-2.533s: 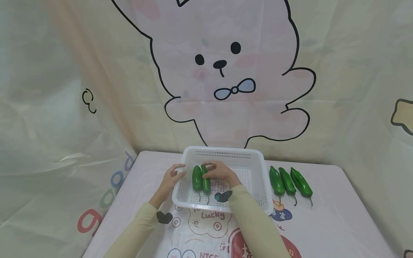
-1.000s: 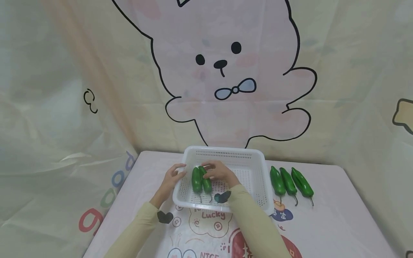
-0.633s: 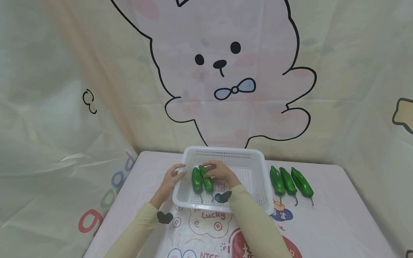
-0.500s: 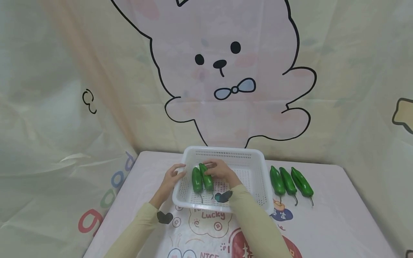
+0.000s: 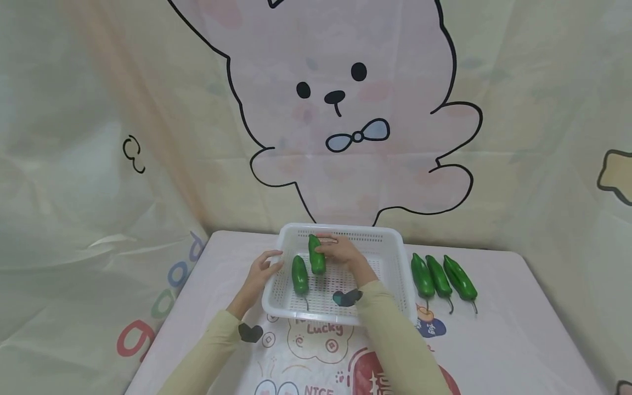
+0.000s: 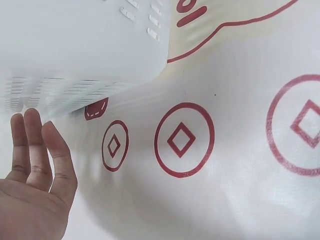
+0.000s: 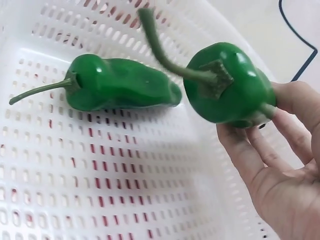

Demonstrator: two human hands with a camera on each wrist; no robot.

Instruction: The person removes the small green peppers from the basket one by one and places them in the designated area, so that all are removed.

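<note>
- Held green pepper [image 5: 317, 263]: raised over the left part of the white basket [image 5: 387, 274], stem end facing the right wrist camera.
- Right hand [image 5: 345, 253]: grips that pepper between thumb and fingers.
- Second green pepper [image 5: 299, 276]: lies on the perforated basket floor, left of the held one, stem toward the person.
- Left hand [image 5: 258, 277]: fingers extended, grasping nothing, at the basket's left wall; cannot tell whether fingertips touch.
- Three green peppers [image 5: 438, 276]: in a row on the table [image 5: 513, 307], just right of the basket.
- Backdrop [image 5: 340, 181]: cartoon animal with bow tie.
</note>
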